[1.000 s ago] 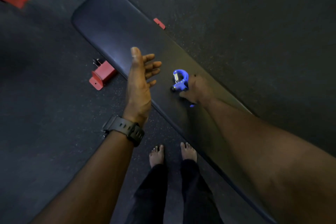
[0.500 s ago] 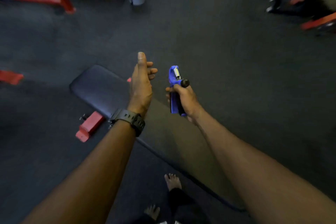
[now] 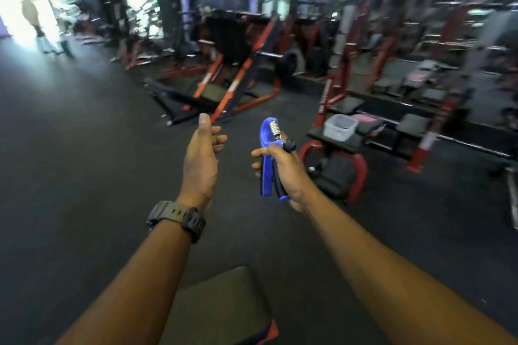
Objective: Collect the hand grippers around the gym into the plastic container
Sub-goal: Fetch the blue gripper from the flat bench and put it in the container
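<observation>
Gripping the blue hand gripper [image 3: 268, 159] upright in my right hand [image 3: 283, 169], fingers curled round both handles, spring end up. My left hand [image 3: 200, 159] floats at nine o'clock of it, holding nothing, thumb straight, fingers loosely bent, a dark watch [image 3: 179, 217] on the wrist. At two o'clock, well apart, the plastic container [image 3: 340, 127] sits on a padded surface [image 3: 333, 139]. Another padded bench [image 3: 221, 308] lies at six o'clock.
</observation>
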Available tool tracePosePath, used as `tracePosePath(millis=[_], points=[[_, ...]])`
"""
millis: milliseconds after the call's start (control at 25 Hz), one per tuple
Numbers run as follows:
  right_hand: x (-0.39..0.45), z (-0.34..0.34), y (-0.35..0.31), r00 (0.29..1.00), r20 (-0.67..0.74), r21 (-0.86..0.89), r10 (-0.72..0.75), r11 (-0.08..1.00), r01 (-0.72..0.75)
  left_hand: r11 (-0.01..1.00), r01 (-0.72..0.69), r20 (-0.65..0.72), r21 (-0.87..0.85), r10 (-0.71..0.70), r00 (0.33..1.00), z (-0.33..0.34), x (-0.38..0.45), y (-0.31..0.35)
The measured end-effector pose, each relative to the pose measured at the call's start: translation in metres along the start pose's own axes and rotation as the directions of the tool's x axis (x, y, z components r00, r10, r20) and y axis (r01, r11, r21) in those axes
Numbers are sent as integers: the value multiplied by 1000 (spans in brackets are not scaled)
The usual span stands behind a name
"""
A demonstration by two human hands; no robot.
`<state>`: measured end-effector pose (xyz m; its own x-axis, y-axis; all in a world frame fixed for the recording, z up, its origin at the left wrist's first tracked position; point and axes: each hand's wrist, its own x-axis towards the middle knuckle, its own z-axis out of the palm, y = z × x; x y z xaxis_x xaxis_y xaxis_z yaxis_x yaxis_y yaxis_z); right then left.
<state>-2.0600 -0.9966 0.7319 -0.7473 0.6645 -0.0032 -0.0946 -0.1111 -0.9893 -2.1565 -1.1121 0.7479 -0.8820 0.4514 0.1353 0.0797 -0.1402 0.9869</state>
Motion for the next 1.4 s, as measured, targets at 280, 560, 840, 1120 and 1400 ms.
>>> tracePosePath(millis=[280, 560, 840, 1120, 1400], points=[[-46, -241, -52, 902, -423, -10, -84, 996, 88, 994, 10, 368, -106, 30, 930, 234, -49, 20], [-37, -374, -63, 876, -466, -86, -125, 992, 95, 992, 1, 428, -123, 52, 902, 356, -59, 6], [34, -455, -57, 871, -474, -117, -128, 990, 81, 995, 40, 463, -90, 6, 887, 448, -6, -26], [186, -518, -55, 861, -501, -146, -90, 989, 19, 986, 107, 476, -131, -32, 879, 558, 121, -75], [339, -596, -73, 860, -499, -176, -105, 984, 18, 993, 97, 491, -68, -51, 869, 681, 247, -89]])
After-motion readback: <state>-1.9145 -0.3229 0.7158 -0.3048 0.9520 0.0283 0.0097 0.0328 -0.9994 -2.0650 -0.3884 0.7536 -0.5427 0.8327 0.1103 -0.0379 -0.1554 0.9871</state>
